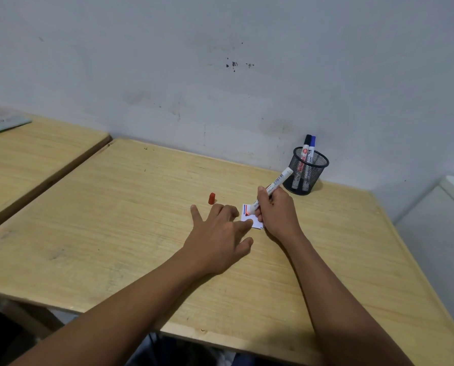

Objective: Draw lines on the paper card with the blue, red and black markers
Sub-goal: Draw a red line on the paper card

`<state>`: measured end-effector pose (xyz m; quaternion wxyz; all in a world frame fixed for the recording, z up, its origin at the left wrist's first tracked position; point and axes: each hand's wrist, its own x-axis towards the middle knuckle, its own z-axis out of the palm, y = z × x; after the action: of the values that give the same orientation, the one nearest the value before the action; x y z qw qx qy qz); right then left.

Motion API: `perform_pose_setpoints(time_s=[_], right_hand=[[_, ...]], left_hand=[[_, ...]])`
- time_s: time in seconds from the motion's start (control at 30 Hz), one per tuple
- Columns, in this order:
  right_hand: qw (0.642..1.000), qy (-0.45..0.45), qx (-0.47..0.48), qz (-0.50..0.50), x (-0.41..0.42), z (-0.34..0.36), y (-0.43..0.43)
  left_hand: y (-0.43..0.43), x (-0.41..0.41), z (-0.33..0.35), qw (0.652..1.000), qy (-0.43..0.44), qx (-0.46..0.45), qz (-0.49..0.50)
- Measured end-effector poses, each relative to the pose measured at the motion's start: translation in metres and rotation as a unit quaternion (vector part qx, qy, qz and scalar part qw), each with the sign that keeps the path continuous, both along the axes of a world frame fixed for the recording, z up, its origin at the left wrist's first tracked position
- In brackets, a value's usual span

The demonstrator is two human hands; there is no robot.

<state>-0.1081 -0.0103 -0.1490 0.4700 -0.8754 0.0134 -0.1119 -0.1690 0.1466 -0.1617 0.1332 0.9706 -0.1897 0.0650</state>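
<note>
Red ink is going onto the paper card (247,217) right now, near the middle of the frame. We hold the red marker (269,191) in our right hand (277,213), fingers closed around it, with its tip down on the card's upper left part. Our left hand (218,235) is spread wide and flat on the wooden table (115,220), one fingertip pressing the card's left edge to keep it from sliding.

We can see a blue line already on the card, along its far edge, so we think the blue step is done. A red mark sits under it — the red step looks like it is in the middle. No black line shows yet, so black is likely still to do.

The red cap (212,198) lies on the table, just left of the card. The blue marker (310,154) and black marker (305,151) stand in the black mesh cup (306,170), right of center.

The markers have printed labels, and the red one has a barcode — but the words are too small to read.
</note>
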Motion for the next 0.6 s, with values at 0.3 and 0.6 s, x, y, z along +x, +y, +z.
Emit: perform_pose_setpoints(time_s=[0.3, 0.6], right_hand=[[0.972, -0.033, 0.231, -0.019, -0.009, 0.011, -0.002], [0.969, -0.062, 0.239, 0.005, -0.012, 0.038, 0.003]], left_hand=[[0.002, -0.004, 0.008, 0.999, -0.010, -0.034, -0.006], [0.035, 0.047, 0.025, 0.977, 0.018, -0.094, 0.191]])
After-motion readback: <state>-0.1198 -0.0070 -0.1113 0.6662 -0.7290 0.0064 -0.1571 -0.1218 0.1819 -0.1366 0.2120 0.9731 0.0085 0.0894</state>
